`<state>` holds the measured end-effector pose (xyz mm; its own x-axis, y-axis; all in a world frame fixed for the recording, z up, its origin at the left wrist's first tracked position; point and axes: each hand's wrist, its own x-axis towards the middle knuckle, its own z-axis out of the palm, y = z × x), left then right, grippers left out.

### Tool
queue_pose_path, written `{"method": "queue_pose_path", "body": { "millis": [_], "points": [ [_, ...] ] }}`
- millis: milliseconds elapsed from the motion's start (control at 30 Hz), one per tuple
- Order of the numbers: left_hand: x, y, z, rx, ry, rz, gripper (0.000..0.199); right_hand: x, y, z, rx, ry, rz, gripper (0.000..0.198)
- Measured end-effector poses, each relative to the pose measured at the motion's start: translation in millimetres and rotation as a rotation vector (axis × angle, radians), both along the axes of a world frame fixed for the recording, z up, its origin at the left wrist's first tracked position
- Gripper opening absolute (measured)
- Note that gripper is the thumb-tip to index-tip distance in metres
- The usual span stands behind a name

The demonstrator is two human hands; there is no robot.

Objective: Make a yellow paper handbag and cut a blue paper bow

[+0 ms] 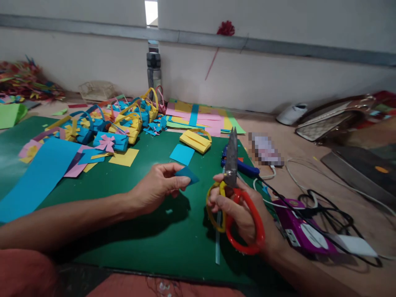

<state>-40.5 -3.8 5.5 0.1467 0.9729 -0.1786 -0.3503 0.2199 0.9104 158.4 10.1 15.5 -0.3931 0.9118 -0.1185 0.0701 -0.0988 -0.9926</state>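
With the fingers of our left hand [159, 185] we pinch a small blue paper [191, 176]; those of our right hand [239, 214] clasp the scissors [230, 176], which point toward twelve o'clock, apart from the paper. Outward from it, a blue square [182, 154] lies at eleven, bags [128, 130] crowd ten, and mostly bare desk [139, 247] runs to its near edge at seven.

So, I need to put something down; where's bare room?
On the green board, between the left forearm and near edge, plus a smaller patch between the yellow paper square and blue paper square. Crowded: around the paper baskets, and right of the scissors, with cables.
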Motion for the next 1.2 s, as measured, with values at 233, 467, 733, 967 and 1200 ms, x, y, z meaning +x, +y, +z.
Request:
{"method": "queue_pose_path", "body": {
  "millis": [233, 467, 733, 967, 1200],
  "points": [
    [1, -1, -3.8, 0.176, 0.047, 0.021, 0.009, -14, 1, 7, -0.089, 0.109, 0.004, 0.04],
    [4, -6, -1.7, 0.388, 0.205, -0.029, 0.008, -24, -1, 12, -0.106, 0.123, 0.089, 0.037],
    [7, -6, -3.1, 0.306, 0.166, -0.054, 0.014, -22, 1, 6, -0.136, 0.185, 0.1, 0.038],
    [2, 1, -0.2, 0.324, 0.155, -0.121, 0.011, -19, 0, 4, -0.176, 0.141, 0.13, 0.038],
    [2, -4, 11.8, 0.137, 0.304, -0.034, 0.014, -17, 2, 6, -0.035, 0.092, -0.014, 0.037]
  ]
}}
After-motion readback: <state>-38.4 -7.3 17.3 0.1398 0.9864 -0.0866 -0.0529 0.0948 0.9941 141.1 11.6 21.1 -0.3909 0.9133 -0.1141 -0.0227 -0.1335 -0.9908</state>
